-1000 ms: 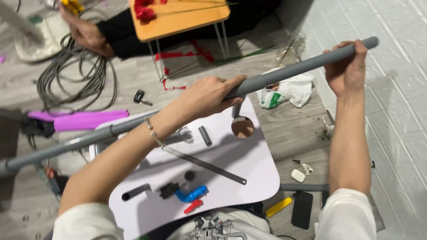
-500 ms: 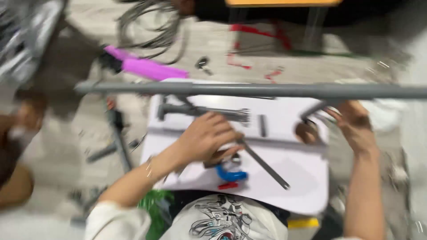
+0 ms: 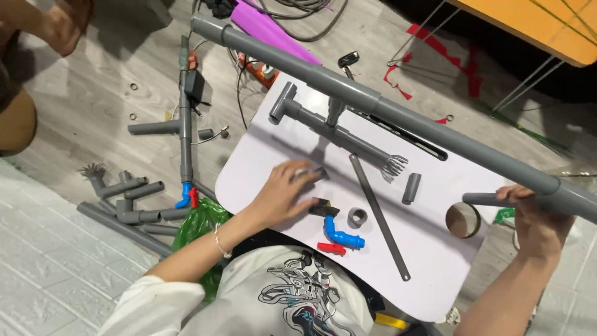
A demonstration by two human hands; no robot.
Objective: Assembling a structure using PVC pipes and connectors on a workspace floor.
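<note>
A long grey pipe (image 3: 398, 115) runs slantwise above a white board (image 3: 261, 149). My right hand (image 3: 535, 218) is closed around a short grey branch stub (image 3: 482, 199) at the pipe's right end. My left hand (image 3: 283, 193) lies low over the board with its fingers spread. Its fingertips touch a small grey fitting (image 3: 314, 173). Just beside that hand lie a small black piece (image 3: 323, 208), a grey ring coupler (image 3: 357, 216) and a blue elbow with a red handle (image 3: 342, 238).
The board also carries a grey T-pipe assembly with a splayed end (image 3: 336, 130), a thin grey rod (image 3: 379, 218), a short grey tube (image 3: 410, 188) and a tape roll (image 3: 463, 219). Pipe assemblies (image 3: 183, 124), a green bag (image 3: 199, 230) and cables lie on the floor. Another person's hand (image 3: 62, 25) is at top left.
My left hand has let go of the long pipe and dropped onto the board. My right hand has moved from the pipe's end to the branch stub. The camera has swung.
</note>
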